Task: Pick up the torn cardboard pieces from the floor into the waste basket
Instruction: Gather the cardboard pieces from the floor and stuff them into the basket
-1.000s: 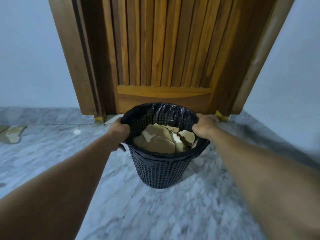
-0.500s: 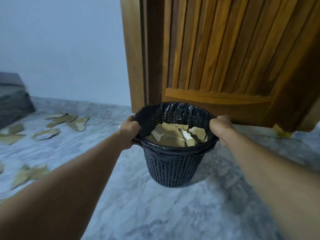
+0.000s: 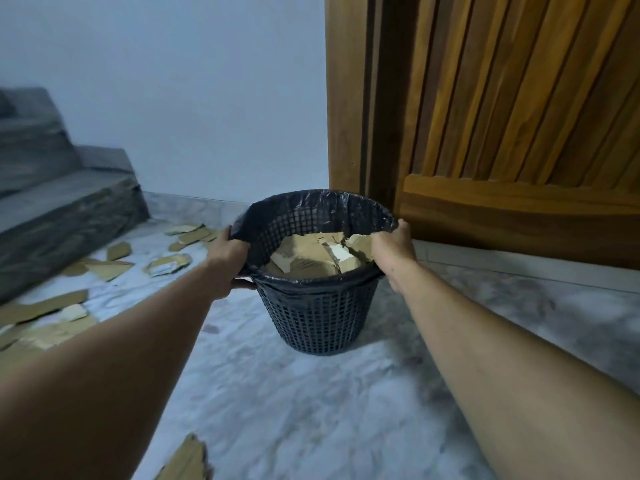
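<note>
A black mesh waste basket (image 3: 317, 320) lined with a black bag is in the middle of the view, above the marble floor. Torn cardboard pieces (image 3: 313, 254) fill its inside. My left hand (image 3: 227, 259) grips the basket's left rim. My right hand (image 3: 393, 249) grips the right rim. More torn cardboard pieces (image 3: 107, 270) lie scattered on the floor at the left, and one piece (image 3: 187, 459) lies near the bottom edge.
A slatted wooden door (image 3: 502, 116) and its frame stand behind the basket at the right. Grey stone steps (image 3: 59, 202) rise at the far left against a pale wall. Grey marble floor (image 3: 311, 410) spreads below.
The view has swung left with the basket carried in both hands. The door has slid to the right, and the steps and more scattered cardboard have come into sight.
</note>
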The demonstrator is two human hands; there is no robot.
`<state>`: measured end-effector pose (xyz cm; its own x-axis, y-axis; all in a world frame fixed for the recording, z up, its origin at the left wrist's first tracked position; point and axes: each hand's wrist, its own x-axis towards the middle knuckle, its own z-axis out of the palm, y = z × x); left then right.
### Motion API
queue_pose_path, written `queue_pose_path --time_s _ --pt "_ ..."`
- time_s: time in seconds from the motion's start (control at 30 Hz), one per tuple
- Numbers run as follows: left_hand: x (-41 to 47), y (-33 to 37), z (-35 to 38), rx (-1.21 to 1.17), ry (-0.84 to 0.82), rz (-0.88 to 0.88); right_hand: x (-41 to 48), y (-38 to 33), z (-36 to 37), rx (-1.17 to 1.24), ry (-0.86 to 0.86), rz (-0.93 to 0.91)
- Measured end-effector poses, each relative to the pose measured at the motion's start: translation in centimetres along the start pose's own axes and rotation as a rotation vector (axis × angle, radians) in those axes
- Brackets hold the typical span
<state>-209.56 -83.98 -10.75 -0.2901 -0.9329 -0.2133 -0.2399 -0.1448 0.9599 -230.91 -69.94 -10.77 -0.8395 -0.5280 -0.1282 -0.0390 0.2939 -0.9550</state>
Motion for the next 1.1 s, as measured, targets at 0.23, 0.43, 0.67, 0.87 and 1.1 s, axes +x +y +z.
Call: queue_pose_path --time_s 0.23,0.43,0.67,0.87,1.1 --pt "1.1 -0.6 -2.3 0.268 0.05 0.054 -1.6 -0.4 2.7 -0.392 -0.002 -0.125" --pt "-2.4 -0.6 -2.8 0.416 -0.014 0.209 -5.1 -0.9 3.7 -0.564 0.053 -0.169" --pt "-7.2 -6.4 -8.8 0.543 -0.031 0.196 -13.8 2.0 9.0 -0.711 0.176 -0.449" --pt "-12.1 -17.9 -19.1 0.673 0.106 0.129 -24.0 7.5 17.5 -0.688 -0.086 -0.699" --pt "-18.3 -30.9 -32.3 1.088 0.505 -0.086 -32.1 20.8 21.8 -1.138 -0.695 -0.491"
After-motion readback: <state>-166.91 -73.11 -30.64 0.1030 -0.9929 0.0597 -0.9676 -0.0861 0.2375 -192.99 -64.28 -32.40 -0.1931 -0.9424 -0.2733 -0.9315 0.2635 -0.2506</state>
